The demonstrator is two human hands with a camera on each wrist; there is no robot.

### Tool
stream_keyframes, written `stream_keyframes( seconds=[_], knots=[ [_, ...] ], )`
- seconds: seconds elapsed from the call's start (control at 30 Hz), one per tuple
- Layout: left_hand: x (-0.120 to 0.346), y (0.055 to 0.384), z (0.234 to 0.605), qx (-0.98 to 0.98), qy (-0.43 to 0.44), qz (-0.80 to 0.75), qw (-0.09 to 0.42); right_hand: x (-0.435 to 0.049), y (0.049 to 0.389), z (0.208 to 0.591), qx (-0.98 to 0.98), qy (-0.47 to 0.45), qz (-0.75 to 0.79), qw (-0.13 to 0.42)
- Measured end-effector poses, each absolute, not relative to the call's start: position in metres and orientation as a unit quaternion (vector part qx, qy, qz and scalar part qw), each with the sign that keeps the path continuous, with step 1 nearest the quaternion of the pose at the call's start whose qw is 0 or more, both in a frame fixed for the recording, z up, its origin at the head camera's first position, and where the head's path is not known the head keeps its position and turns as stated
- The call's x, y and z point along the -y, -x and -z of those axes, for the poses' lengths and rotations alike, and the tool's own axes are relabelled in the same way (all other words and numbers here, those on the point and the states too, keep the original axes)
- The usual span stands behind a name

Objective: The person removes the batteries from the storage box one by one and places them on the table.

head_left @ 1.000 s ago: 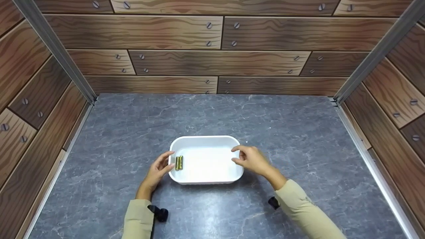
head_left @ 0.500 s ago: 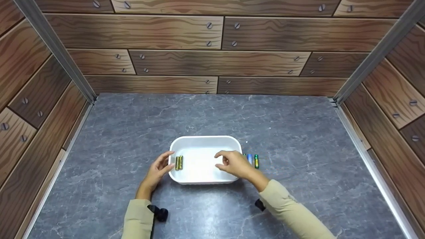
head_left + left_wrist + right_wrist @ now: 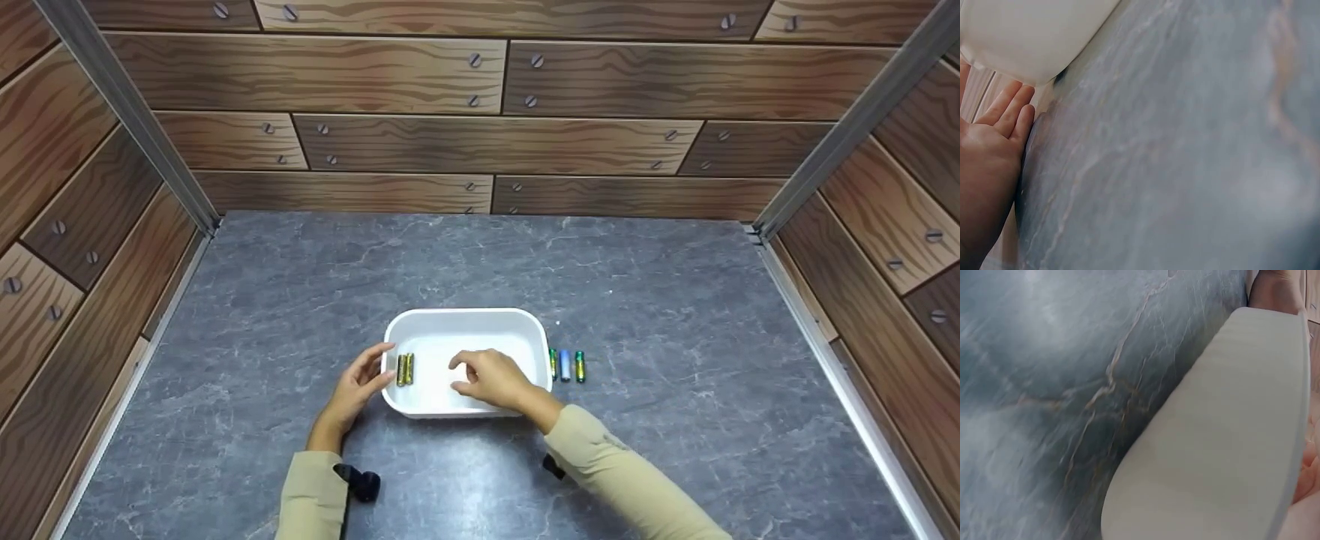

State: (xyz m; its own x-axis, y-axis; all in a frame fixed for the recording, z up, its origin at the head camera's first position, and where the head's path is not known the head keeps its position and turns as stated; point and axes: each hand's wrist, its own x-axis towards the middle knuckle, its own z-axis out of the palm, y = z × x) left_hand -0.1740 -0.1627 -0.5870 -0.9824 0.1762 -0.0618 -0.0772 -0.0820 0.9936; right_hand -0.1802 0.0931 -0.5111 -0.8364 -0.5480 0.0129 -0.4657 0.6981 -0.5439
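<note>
A white oblong tray [image 3: 465, 314] sits on the marbled grey tabletop. Two gold batteries [image 3: 406, 369] lie side by side inside it, at the left end. Beside that end is my left hand [image 3: 351, 390], thumb and forefinger right at the rim. The left wrist view has its fingers [image 3: 1008, 109] extended against the tray's outer wall [image 3: 1033, 39]. Over the middle of the tray hovers my right hand [image 3: 491, 379], with thumb and forefinger parted and nothing visible between them. The tray's wall [image 3: 1213, 427] hides most of this hand in the right wrist view.
Just beyond the tray's right end, a green-and-gold battery [image 3: 553, 364], a blue battery [image 3: 565, 365] and another green-and-gold battery [image 3: 580, 366] lie in a row. Wood-patterned panels [image 3: 390, 142] wall in the tabletop at the back and both sides.
My right hand has moved left from the tray's right rim to over its middle, uncovering the row of batteries on the table. My left hand and the gold batteries have stayed put.
</note>
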Motion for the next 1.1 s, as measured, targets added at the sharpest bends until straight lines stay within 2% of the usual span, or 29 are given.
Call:
stream_keyframes(
  seconds=[0.47, 0.73, 1.1],
  knots=[
    [0.163, 0.173, 0.588, -0.673, -0.050, -0.734, 0.072, -0.062, 0.194, 0.524, -0.925, 0.236, 0.282, 0.093],
    [0.162, 0.173, 0.588, -0.667, -0.045, -0.738, 0.085, -0.046, 0.197, 0.535, -0.926, 0.214, 0.286, 0.120],
    [0.163, 0.174, 0.589, -0.675, -0.047, -0.732, 0.078, -0.029, 0.201, 0.539, -0.940, 0.191, 0.256, 0.115]
  ],
)
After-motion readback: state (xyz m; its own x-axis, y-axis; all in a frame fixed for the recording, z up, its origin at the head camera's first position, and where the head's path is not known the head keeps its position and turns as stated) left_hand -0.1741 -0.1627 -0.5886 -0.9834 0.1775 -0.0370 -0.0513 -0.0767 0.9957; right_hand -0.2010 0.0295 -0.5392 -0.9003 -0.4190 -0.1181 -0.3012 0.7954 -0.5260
